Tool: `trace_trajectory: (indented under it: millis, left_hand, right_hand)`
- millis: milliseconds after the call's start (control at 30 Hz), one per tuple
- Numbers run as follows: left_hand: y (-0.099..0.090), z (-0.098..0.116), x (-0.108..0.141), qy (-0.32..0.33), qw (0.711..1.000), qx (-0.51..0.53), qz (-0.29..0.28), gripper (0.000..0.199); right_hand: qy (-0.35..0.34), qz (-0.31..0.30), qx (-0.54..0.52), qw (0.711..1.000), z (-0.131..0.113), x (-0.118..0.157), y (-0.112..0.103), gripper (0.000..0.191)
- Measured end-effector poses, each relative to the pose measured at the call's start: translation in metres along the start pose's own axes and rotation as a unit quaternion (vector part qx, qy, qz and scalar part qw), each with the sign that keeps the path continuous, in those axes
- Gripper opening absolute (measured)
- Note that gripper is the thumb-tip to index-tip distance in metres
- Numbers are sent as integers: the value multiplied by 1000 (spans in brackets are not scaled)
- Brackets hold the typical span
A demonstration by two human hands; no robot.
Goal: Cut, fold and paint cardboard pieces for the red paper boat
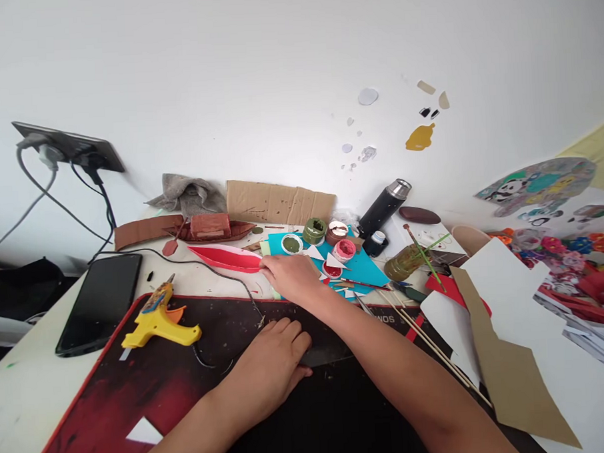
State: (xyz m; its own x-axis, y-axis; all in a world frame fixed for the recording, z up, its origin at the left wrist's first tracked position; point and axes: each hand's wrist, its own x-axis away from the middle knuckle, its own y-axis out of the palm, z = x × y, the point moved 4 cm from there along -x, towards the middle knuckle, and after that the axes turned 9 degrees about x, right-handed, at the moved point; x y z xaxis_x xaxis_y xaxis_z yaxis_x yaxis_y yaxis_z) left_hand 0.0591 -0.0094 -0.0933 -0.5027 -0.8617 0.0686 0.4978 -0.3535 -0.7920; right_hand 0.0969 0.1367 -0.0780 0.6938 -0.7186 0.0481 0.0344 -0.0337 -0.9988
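A red paper boat shape with a white inner edge (pixel 226 258) lies at the back of the desk, pointed at its left end. My right hand (pixel 294 278) reaches forward and pinches its right tip between thumb and fingers. Nearer to me, my left hand (pixel 275 354) rests on the black and red mat (pixel 173 386) with its fingers bent and close together. A dark see-through strip (pixel 330 352) shows just right of its fingertips; whether the fingers hold it is hidden. Behind the red boat sits a brown boat with a rounded cover (pixel 209 227).
A yellow glue gun (pixel 161 323) and a phone (pixel 99 303) lie left. Open paint jars (pixel 315 230) stand on blue paper (pixel 371 270), near a black flask (pixel 385 206) and a jar of murky water (pixel 402 263). Sticks (pixel 432 344) and cut cardboard (pixel 519 377) lie right.
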Motion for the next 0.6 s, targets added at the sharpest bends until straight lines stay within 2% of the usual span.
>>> trace_trajectory:
  millis: [133, 233, 367, 500, 600]
  left_hand:
    - [0, -1, 0, 2, 1000, 4, 0, 19]
    - [1, -1, 1, -2, 1000, 6, -2, 19]
    - [3, -3, 1, 1, 1000, 13, 10, 18]
    - [3, -8, 3, 15, 999, 19, 27, 16]
    - [1, -11, 3, 28, 998, 33, 36, 15]
  right_hand:
    - [25, 12, -39, 999, 6, 7, -2, 31]
    - [50, 46, -103, 992, 12, 24, -7, 31]
    - [80, 91, -206, 971, 22, 62, -10, 25]
    - [121, 78, -258, 955, 34, 104, -3, 24]
    - [126, 71, -289, 946, 41, 136, 1, 21]
